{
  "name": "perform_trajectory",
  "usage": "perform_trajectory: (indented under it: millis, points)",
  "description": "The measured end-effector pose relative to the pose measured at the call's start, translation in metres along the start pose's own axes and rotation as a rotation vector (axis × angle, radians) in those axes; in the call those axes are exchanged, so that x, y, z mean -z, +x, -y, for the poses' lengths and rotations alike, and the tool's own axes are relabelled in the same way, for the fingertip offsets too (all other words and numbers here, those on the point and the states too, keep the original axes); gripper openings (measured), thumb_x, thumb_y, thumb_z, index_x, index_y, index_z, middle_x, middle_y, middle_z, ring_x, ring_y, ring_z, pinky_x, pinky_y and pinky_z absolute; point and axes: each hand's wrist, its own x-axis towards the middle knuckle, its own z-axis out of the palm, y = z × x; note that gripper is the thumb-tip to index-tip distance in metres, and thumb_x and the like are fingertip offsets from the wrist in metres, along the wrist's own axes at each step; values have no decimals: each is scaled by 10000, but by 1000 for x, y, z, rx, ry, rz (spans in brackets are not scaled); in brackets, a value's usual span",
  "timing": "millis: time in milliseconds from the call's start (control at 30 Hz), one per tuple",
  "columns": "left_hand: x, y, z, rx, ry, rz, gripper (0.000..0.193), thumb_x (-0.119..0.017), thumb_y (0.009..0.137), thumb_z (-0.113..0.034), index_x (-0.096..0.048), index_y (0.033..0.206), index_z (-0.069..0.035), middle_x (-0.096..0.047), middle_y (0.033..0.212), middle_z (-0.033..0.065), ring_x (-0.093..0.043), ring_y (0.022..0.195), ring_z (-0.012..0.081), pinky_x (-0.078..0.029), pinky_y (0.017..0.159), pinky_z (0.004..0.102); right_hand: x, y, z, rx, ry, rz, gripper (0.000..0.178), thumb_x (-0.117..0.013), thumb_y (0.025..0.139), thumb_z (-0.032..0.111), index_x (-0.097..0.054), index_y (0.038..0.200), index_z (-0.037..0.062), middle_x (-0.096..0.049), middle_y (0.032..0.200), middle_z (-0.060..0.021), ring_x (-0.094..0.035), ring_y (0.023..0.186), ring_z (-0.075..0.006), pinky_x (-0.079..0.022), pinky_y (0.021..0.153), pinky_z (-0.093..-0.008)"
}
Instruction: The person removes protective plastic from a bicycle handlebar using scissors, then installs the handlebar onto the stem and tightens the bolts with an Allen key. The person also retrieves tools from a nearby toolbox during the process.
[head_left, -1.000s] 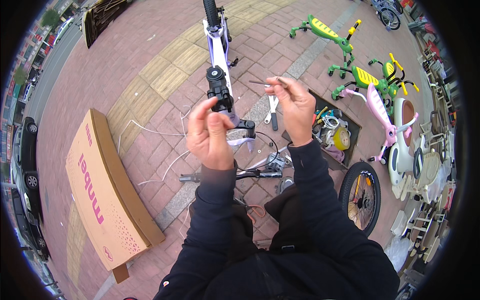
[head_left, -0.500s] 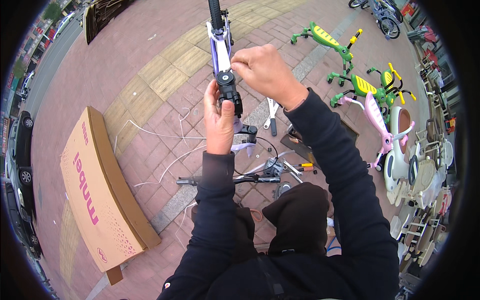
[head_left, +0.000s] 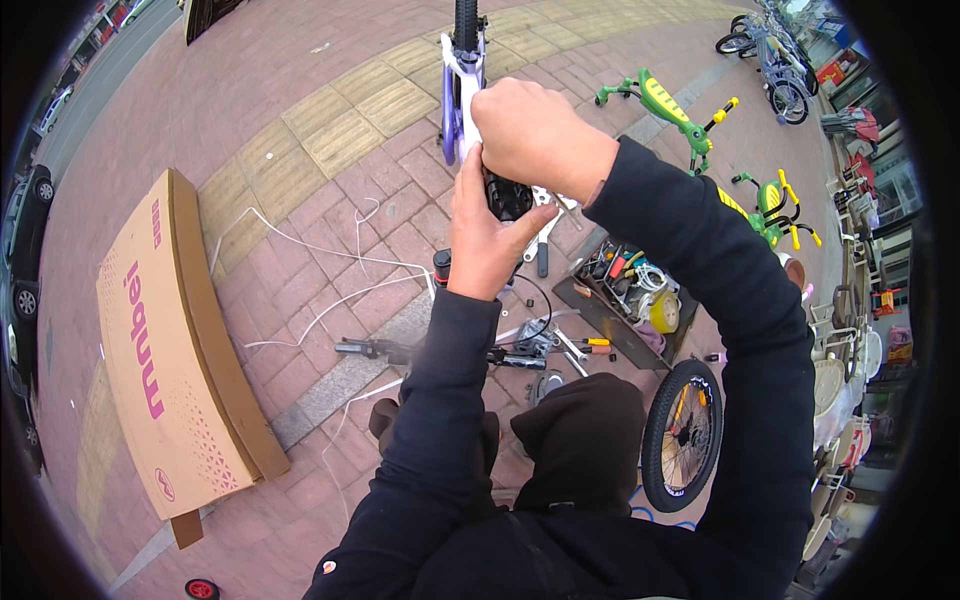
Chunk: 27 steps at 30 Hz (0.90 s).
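Observation:
A white and purple bicycle frame (head_left: 466, 110) stands ahead of me, its black tyre (head_left: 466, 28) at the far end. At the near end is a black part, apparently the handlebar stem (head_left: 508, 199). My left hand (head_left: 480, 245) is closed round it, thumb on the near right side and fingers up the left. Just above, my right hand (head_left: 545, 138) is curled into a fist against the frame and stem; whatever its fingers grip is hidden. A handlebar (head_left: 378, 349) with a black cable lies below, near my knees.
Spanners (head_left: 543, 255) and an orange-handled tool (head_left: 597, 342) lie on the paving. Right of them stand an open toolbox (head_left: 622, 338) and a loose wheel (head_left: 654, 450). A large carton (head_left: 150, 310) lies left, white straps (head_left: 330, 270) beside it. Green ride-on toys (head_left: 665, 105) stand far right.
My right hand has turned over and moved right, now covering the top of the stem. The view has shifted, bringing the toolbox and loose wheel into sight.

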Motion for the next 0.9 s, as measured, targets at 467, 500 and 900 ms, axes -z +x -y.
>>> perform_trajectory:
  millis: [467, 500, 900]
  points:
    - [1, -5, 2, -63, 298, -18, 886, -799, 642, -168, -305, 1351, 27, -465, 1237, 213, -485, 1139, 318, -404, 937, 356, -6, 10, -32, 34, 228, -31, 131, -585, 699, 93, -644, 683, -22, -594, 694, -249, -601, 692, -391, -483, 625, -437]
    - [1, -5, 2, -85, 301, -22, 887, -798, 643, -170, -303, 1350, 34, -463, 1237, 216, -484, 1140, 319, -404, 939, 357, -10, 5, -35, 58, 268, -76, 115, -596, 721, 106, -640, 696, 2, -597, 683, -227, -602, 696, -383, -479, 638, -442]
    - [-3, -6, 0, -116, 273, -91, 852, -806, 642, -181, -345, 1318, 55, -505, 1182, 218, -524, 1085, 304, -421, 910, 353, -19, -10, -33, 249, -100, -193, 53, -609, 677, 57, -610, 730, 49, -615, 675, -141, -620, 684, -338, -480, 594, -437]
